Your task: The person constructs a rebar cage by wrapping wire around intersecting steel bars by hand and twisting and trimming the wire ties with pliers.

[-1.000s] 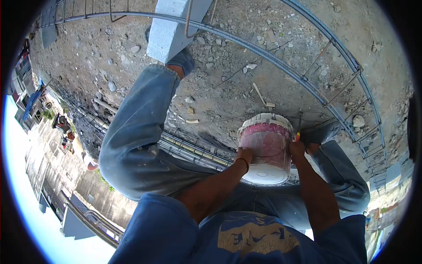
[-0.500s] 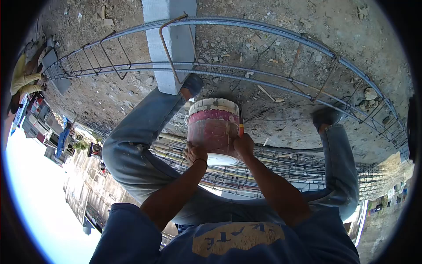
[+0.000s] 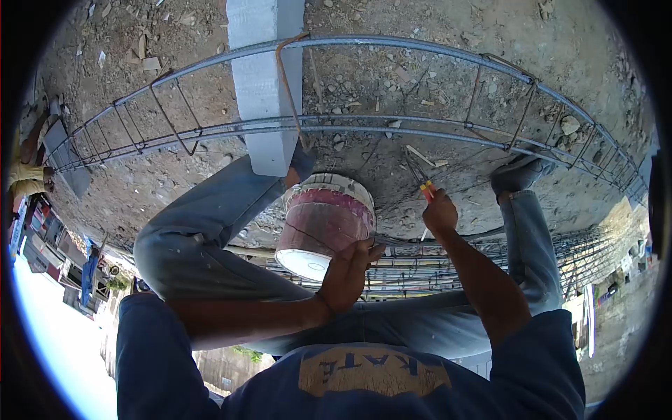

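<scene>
My right hand (image 3: 440,213) is closed around pliers (image 3: 427,188) with red and yellow handles, held out over the dirt to the right of the bucket. Dark, thin metal lines extend beyond the handles toward the ground; whether these are jaws or wire I cannot tell. My left hand (image 3: 348,274) is beside the lower right of a dull red bucket (image 3: 327,222), its fingers stretched to the right and nothing visible in them. The bucket's white round end points toward me. A thin dark line crosses its side.
A long rebar cage (image 3: 392,126) with bent stirrups spans the view, crossing a pale concrete beam (image 3: 266,105). More rebar cages (image 3: 406,273) lie below the bucket. Stones and wood scraps litter the dirt (image 3: 434,77). Another person's sleeve (image 3: 26,179) shows at far left.
My right hand has carried the pliers away from the bucket's side, to the right. My left hand has left the bucket's side and shifted rightward. The bucket appears lower and tilted in view.
</scene>
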Motion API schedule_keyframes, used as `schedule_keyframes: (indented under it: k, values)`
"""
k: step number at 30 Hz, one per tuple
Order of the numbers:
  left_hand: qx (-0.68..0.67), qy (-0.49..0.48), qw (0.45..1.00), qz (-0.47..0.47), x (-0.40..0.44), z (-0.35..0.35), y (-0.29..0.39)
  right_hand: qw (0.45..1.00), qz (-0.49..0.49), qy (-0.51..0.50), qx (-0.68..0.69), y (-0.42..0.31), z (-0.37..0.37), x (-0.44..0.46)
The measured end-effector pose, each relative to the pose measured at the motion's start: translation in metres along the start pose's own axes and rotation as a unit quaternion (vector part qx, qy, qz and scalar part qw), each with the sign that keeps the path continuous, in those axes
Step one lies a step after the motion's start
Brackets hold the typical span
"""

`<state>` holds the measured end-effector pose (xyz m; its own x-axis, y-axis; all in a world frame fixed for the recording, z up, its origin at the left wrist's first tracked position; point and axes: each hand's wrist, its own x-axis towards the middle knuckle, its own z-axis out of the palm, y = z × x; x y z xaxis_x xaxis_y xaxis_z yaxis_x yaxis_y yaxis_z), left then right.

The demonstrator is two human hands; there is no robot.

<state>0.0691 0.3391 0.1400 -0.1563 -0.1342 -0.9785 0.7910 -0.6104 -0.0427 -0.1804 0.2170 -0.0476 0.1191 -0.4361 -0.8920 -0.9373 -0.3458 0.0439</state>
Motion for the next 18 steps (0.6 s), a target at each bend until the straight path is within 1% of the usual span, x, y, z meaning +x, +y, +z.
schedule_keyframes:
  k: [1, 2, 3, 5, 6, 7, 8, 9, 10, 11, 12, 13, 14, 15, 16, 17, 18]
  values:
    - [0.096, -0.077, 0.992, 0.036, -0.012, 0.006, 0.008, 0.999, -0.028, 0.041, -0.016, 0.013, -0.002, 0.011]
    - [0.195, -0.151, 0.967, 0.07, -0.023, 0.009, 0.012, 0.995, -0.054, 0.081, -0.03, 0.023, -0.003, 0.019]
    - [0.201, -0.154, 0.964, 0.077, -0.032, 0.01, 0.014, 0.989, -0.089, 0.099, -0.064, 0.029, -0.006, 0.028]
    - [0.284, -0.318, 0.904, 0.003, -0.041, 0.005, 0.019, 0.986, -0.088, 0.119, -0.081, 0.029, -0.004, 0.042]
    - [0.294, -0.317, 0.902, 0.014, -0.033, -0.006, 0.021, 0.982, -0.087, 0.132, -0.102, 0.025, -0.005, 0.052]
    - [0.336, -0.328, 0.881, 0.059, -0.019, -0.019, 0.023, 0.989, -0.053, 0.093, -0.097, 0.019, -0.007, 0.056]
    - [0.378, -0.338, 0.856, 0.101, -0.007, -0.032, 0.027, 0.988, -0.056, 0.107, -0.092, 0.013, -0.007, 0.059]
    - [0.445, -0.347, 0.817, 0.117, -0.006, -0.037, 0.045, 0.988, -0.019, 0.096, -0.118, 0.006, -0.008, 0.06]
    - [0.455, -0.344, 0.812, 0.126, -0.004, -0.044, 0.042, 0.986, 0.02, 0.085, -0.143, 0.002, -0.007, 0.062]
    - [0.474, -0.37, 0.776, 0.19, -0.003, -0.051, 0.036, 0.977, 0.033, 0.105, -0.18, 0.015, 0.016, 0.079]
    - [0.493, -0.398, 0.732, 0.251, -0.001, -0.06, 0.032, 0.978, 0.04, 0.119, -0.169, 0.005, 0.016, 0.08]
    - [0.472, -0.424, 0.739, 0.226, -0.006, -0.064, 0.044, 0.978, 0.06, 0.109, -0.167, -0.01, 0.004, 0.074]
    - [0.485, -0.43, 0.724, 0.235, -0.001, -0.073, 0.044, 0.978, 0.081, 0.1, -0.164, -0.021, -0.003, 0.07]
    - [0.53, -0.396, 0.706, 0.251, 0.003, -0.083, 0.04, 0.977, 0.1, 0.145, -0.122, -0.026, 0.004, 0.075]
    - [0.57, -0.36, 0.688, 0.269, 0.001, -0.087, 0.043, 0.974, 0.109, 0.162, -0.117, -0.036, 0.002, 0.079]
    - [0.575, -0.362, 0.677, 0.284, 0.001, -0.09, 0.048, 0.963, 0.171, 0.204, -0.026, -0.047, -0.004, 0.085]
    - [0.603, -0.303, 0.666, 0.317, -0.012, -0.09, 0.052, 0.945, 0.226, 0.228, 0.056, -0.052, 0.004, 0.077]
